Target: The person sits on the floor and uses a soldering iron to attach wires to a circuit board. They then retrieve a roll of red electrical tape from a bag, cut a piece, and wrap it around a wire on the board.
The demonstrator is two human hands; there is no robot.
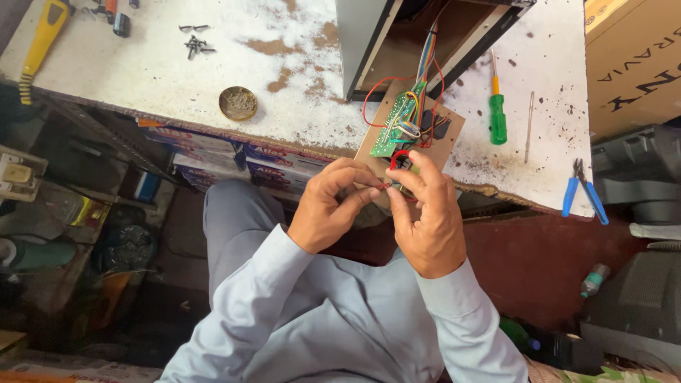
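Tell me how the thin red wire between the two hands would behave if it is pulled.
The thin red wire looks floppy: it curls in a loop above the right hand. It probably tugs the brown circuit board, which overhangs the white table. It seems light, pinched by the left hand.

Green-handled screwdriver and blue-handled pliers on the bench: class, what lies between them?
In the head view, a thin metal rod lies between the green-handled screwdriver and the blue-handled pliers, on the speckled white benchtop.

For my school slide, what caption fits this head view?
Two hands pinch a red wire by a circuit board.
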